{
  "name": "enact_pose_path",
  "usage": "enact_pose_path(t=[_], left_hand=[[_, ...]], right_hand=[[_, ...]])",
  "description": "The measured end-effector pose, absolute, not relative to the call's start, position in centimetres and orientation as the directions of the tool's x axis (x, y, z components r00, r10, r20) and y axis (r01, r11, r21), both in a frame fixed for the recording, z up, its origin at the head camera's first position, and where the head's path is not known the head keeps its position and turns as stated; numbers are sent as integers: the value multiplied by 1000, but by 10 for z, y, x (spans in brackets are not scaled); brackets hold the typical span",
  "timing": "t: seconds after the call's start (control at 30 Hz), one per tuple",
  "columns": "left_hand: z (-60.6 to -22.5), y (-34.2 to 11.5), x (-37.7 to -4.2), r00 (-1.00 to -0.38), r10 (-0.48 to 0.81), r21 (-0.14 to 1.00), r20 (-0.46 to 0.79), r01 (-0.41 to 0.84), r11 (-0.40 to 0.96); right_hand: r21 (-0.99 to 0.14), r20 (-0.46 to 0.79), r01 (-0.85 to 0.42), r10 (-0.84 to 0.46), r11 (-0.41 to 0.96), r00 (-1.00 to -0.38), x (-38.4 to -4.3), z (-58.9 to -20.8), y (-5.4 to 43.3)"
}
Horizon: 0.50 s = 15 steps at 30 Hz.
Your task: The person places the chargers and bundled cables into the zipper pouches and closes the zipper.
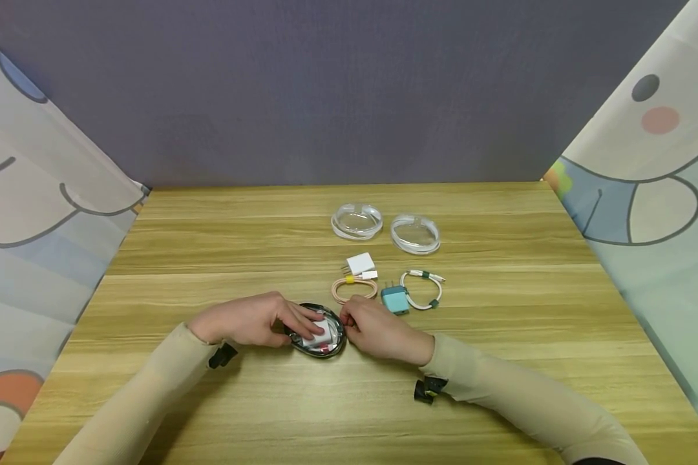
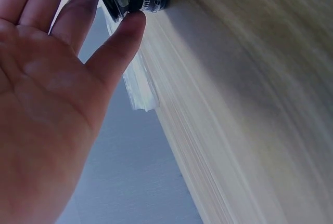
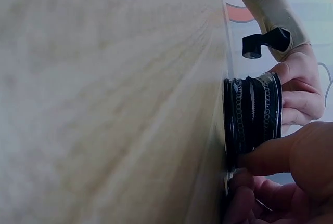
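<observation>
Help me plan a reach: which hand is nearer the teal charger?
Right. The right hand is just on the near side of the teal charger; the left hand is farther left, at the black case.

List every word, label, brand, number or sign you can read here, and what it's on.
No text can be read in any view.
Case: no readable print on its side.
Red patch inside it: too small to tell whether it bears print.
Loose white plug, teal plug: any marks too small to read.
</observation>
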<state>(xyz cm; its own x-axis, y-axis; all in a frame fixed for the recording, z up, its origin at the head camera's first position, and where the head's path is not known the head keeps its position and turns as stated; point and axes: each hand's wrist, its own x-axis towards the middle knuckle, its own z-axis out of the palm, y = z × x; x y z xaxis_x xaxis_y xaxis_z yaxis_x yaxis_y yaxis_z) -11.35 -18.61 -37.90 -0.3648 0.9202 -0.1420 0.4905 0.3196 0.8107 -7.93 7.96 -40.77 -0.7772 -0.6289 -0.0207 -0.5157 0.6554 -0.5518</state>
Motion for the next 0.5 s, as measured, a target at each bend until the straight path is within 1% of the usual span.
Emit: enact_pose_path(t=[0.23,0.5], left_hand=[[-379,-186,-113,-368,918,806,-150,492,329],[-379,-187,-114,-364,920,809,-145,492,322]], right_hand=[[-535,-70,-489,-613,689,-787,-78,-404,79],[-581,-37,-478,-608,659,-793,-80,-406,80]])
